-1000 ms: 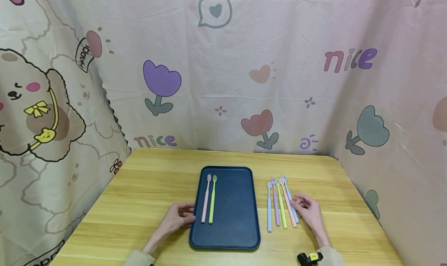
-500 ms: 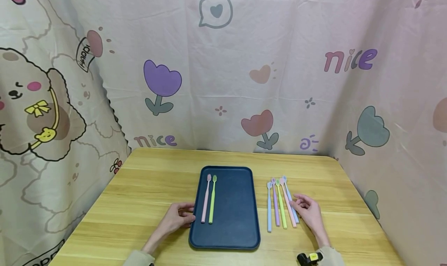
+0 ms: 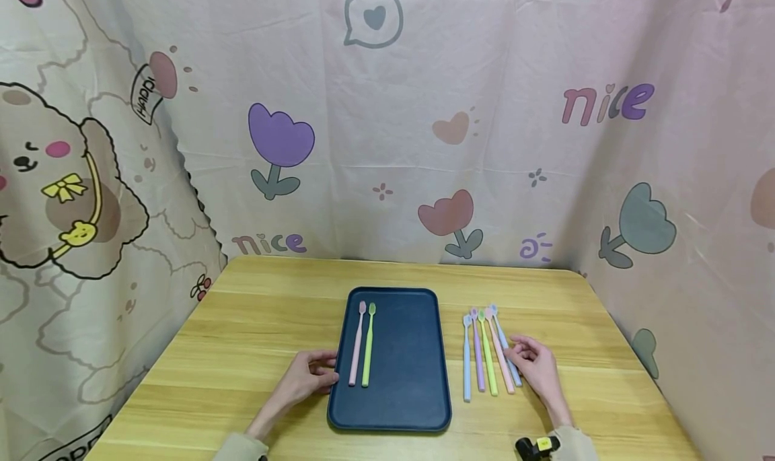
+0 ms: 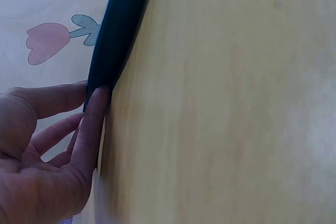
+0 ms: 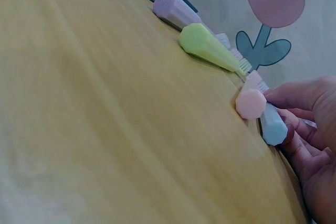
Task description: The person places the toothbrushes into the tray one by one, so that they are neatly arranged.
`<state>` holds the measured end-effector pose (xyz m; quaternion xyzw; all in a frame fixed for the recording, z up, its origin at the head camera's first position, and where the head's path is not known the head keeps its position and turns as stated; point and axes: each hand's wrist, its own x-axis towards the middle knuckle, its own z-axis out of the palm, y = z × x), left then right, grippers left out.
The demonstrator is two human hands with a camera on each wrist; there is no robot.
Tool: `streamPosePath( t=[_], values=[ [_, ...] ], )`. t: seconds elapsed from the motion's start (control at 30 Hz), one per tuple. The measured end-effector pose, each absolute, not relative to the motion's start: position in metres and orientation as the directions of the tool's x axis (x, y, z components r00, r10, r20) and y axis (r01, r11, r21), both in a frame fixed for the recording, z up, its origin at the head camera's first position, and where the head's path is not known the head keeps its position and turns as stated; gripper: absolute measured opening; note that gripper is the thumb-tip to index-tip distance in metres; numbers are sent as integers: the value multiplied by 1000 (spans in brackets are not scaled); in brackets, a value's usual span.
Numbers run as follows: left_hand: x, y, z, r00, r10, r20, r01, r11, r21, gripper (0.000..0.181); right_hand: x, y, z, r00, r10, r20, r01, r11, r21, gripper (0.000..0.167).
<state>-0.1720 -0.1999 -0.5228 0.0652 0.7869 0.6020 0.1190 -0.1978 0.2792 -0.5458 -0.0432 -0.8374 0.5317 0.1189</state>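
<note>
A dark blue tray lies on the table with a pink toothbrush and a green toothbrush side by side in its left part. The left hand grips the tray's left rim; the left wrist view shows thumb and fingers on either side of the tray edge. Right of the tray, several toothbrushes lie in a loose fan. The right hand pinches the rightmost, a blue toothbrush, seen end-on as a blue handle beside a pink handle.
Left of the fan lie another blue toothbrush, a purple toothbrush and a green toothbrush. The wooden table ends at a printed curtain behind, with more curtain at both sides.
The lower end of the rightmost blue toothbrush has shifted slightly to the right, away from the pink one. The left hand and the tray stay where they were.
</note>
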Motion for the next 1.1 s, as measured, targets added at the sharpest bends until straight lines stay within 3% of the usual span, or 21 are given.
streamPosePath(
  t=[0.53, 1.1],
  values=[
    [-171, -199, -520, -963, 248, -103, -36, 261, 965, 54, -197, 278, -537, -973, 221, 62, 55, 488, -871, 41],
    [-172, -199, -520, -963, 249, -105, -35, 271, 962, 53, -203, 275, -536, -961, 256, 104, 63, 570, -819, 32]
  ],
)
